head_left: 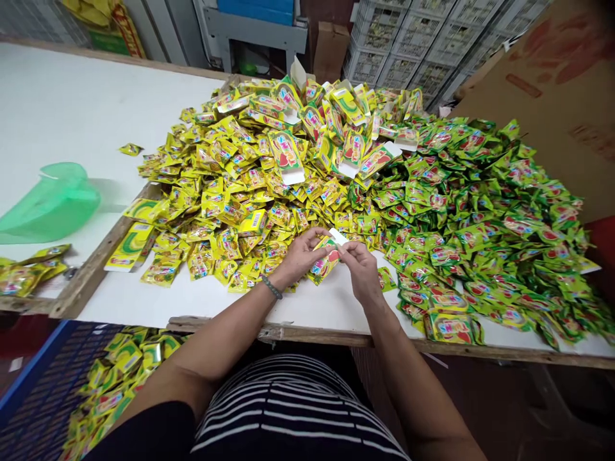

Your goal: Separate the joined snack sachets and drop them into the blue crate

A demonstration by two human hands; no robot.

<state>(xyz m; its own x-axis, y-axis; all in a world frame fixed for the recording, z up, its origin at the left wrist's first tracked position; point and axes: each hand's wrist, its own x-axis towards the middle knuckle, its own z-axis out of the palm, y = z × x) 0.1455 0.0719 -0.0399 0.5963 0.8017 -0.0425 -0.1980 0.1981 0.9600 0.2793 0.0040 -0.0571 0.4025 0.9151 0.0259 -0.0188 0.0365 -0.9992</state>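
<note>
- Small carton (327, 259): held just above the near part of the white table (125, 299), in front of the torso, between both hands.
- Long axis slanted, near-left to far-right; white end flap (339, 237) stands open at the far end, pointing away and rightward. Printed face up, yellow with red and green.
- Left hand (300, 256): fingers closed round the carton's left side, thumb laid over the printed face.
- Right hand (360, 266): thumb and fingertips pinched together at the carton's right edge, close by the flap.
- Carton: thin card, flat faces, straight creases, oblong.
- Yellow packets (216, 198): glossy crinkled film, pillow-shaped, heaped left and centre; empty-looking cartons (286, 153) strewn on top at mixed angles, several flaps open.
- Green packets (480, 218): same shiny film, banked to the right.
- Table: smooth pale top, rough wooden edging (327, 335).
- Green bag (52, 198): translucent, limp, at far left.
- Blue crate (43, 378): lattice-walled, below the table at left, holding more yellow packaging.
</note>
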